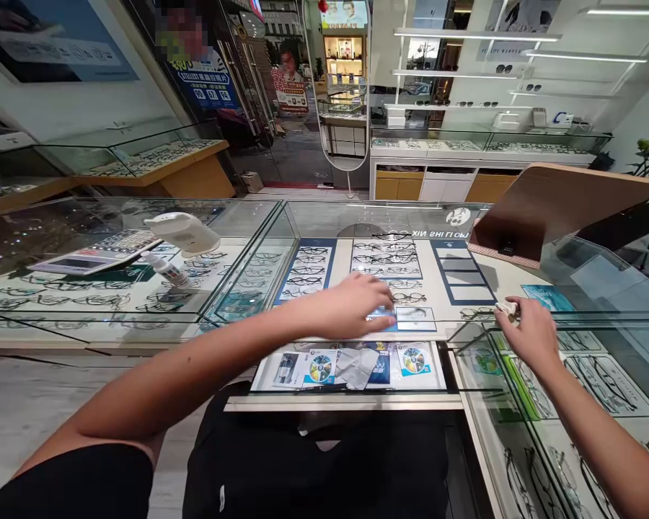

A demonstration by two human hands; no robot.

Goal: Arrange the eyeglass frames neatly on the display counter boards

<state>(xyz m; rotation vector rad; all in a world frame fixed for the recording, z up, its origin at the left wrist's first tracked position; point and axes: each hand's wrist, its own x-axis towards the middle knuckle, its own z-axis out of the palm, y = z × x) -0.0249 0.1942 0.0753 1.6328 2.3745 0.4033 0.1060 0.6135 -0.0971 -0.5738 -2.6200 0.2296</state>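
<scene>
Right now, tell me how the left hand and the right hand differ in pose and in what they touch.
The left hand lies flat, palm down, fingers stretched over the glass counter above the rows of eyeglass frames; the right hand is curled, pinching a small white object. The left hand reaches to the middle of the counter; the right hand sits at its right corner. The left hand holds nothing. Both are bare and rest at the glass top.

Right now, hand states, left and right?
Left hand: open, palm down, flat on the glass counter.
Right hand: closed on a small white object at its fingertips.
</scene>
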